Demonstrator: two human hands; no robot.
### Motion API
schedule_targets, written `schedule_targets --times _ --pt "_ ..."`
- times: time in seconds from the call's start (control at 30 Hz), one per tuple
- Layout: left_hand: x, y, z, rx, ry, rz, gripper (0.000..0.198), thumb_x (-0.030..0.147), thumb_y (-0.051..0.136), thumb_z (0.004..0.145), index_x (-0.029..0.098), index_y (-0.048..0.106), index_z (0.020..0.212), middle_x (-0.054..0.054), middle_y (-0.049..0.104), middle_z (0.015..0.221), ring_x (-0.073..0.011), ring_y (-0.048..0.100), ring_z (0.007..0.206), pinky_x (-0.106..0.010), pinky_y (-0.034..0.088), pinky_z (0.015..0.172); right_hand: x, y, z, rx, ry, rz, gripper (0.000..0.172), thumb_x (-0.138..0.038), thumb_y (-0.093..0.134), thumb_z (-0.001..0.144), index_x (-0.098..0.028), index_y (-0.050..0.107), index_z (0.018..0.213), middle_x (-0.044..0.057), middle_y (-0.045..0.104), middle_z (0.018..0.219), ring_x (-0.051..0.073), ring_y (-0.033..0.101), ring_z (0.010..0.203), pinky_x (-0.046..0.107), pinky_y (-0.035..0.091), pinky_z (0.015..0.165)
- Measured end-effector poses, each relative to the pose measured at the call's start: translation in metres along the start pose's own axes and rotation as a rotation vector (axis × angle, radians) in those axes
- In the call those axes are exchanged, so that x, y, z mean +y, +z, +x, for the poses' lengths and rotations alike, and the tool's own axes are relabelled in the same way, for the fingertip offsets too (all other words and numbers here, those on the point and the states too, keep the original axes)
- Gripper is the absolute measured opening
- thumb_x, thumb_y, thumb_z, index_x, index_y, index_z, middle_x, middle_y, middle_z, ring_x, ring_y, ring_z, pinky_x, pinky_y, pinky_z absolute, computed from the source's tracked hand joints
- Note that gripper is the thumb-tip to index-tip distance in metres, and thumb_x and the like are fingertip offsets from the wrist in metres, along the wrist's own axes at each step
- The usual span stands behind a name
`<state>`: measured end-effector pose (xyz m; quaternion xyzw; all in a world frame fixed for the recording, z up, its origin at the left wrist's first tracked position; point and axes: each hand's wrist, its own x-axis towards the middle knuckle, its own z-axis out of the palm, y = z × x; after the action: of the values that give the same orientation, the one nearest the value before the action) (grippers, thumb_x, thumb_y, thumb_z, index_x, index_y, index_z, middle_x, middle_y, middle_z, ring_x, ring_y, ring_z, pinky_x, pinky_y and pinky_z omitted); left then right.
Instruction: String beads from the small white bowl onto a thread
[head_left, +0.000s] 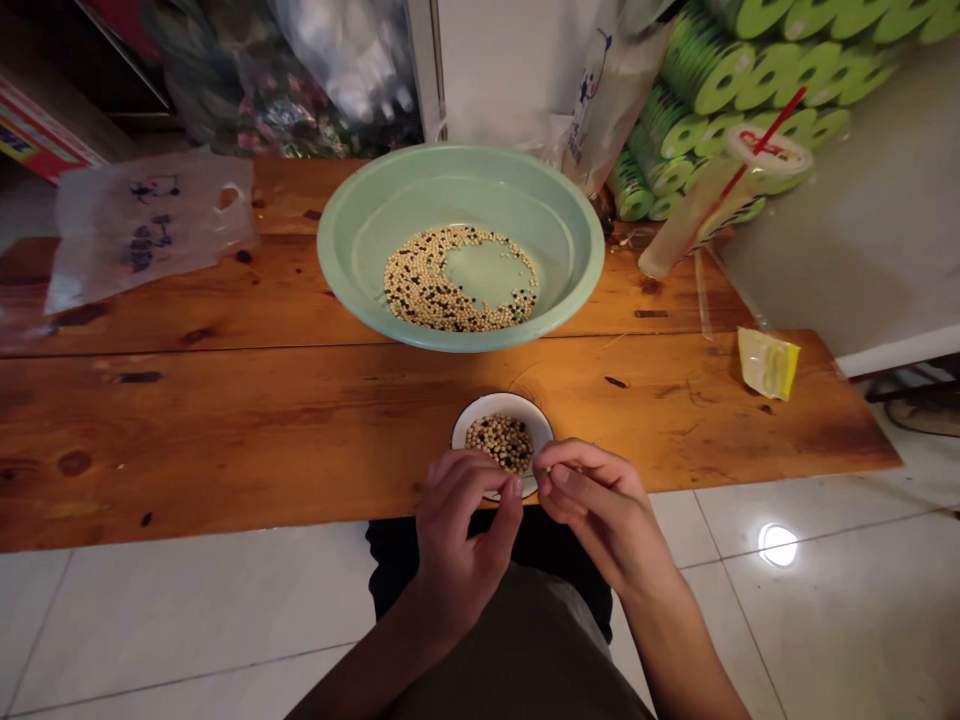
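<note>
My left hand (465, 525) is closed in a pinch at the near rim of a small white bowl (541, 425) with a dark edge. A thin, needle-like strand (526, 477) shows at its fingertips; its exact kind is too fine to tell. Facing it, my right hand (600, 500) pinches a tiny pale bead (548, 470) between thumb and forefinger. Pale and dark beads (499, 440) lie in the bowl. Beyond it stands a wide green basin (457, 338), with many more small pale and black beads (427, 290) spread over its bottom.
The wooden table (262, 430) carries a plastic bag (150, 225) at left. At right are a lidded cup (705, 210) with a red straw and a small yellow-and-clear packet (769, 363). Green rolls (712, 75) are stacked behind. Tiled floor (225, 590) lies in front.
</note>
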<state>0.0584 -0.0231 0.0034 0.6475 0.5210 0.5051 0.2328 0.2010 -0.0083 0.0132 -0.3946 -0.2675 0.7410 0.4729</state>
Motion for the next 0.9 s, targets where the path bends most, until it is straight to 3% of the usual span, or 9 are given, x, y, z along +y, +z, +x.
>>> schedule_targets --times 0.17,0.47,0.73,0.9 --pt "0.0 -0.003 0.003 -0.02 -0.034 -0.005 0.013 0.008 0.059 0.084 0.018 0.057 0.076 -0.001 0.063 0.075 -0.0151 0.058 0.077 -0.031 0.045 0.074 -0.001 -0.003 -0.001 0.006 -0.014 -0.103 0.01 -0.023 0.065 0.085 -0.021 0.075 0.088 0.001 0.06 0.069 0.006 0.037 0.053 0.024 0.024 0.05" --pt "-0.005 -0.003 0.003 -0.067 -0.072 0.022 0.013 0.01 0.059 0.085 0.018 0.058 0.074 -0.001 0.062 0.073 -0.0153 0.057 0.075 -0.031 0.044 0.072 -0.009 -0.01 0.001 0.062 -0.057 -0.57 0.01 -0.026 0.066 0.085 -0.025 0.075 0.089 -0.002 0.063 0.069 0.009 0.048 0.06 0.022 0.034 0.054" --pt "-0.011 -0.002 -0.001 -0.068 -0.067 0.006 0.014 0.01 0.059 0.085 0.019 0.057 0.074 0.0 0.061 0.073 -0.0157 0.058 0.076 -0.031 0.044 0.072 -0.019 -0.014 0.005 -0.051 0.062 -0.583 0.011 -0.028 0.063 0.087 -0.023 0.074 0.089 -0.002 0.06 0.068 0.008 0.047 0.059 0.022 0.033 0.053" --pt "-0.01 -0.001 -0.003 -0.079 -0.071 -0.005 0.013 0.011 0.058 0.085 0.018 0.058 0.075 0.0 0.061 0.073 -0.0155 0.056 0.076 -0.032 0.043 0.073 -0.018 -0.012 0.008 -0.101 0.063 -0.641 0.011 -0.028 0.064 0.086 -0.022 0.073 0.089 -0.001 0.062 0.071 0.009 0.051 0.063 0.022 0.038 0.057"
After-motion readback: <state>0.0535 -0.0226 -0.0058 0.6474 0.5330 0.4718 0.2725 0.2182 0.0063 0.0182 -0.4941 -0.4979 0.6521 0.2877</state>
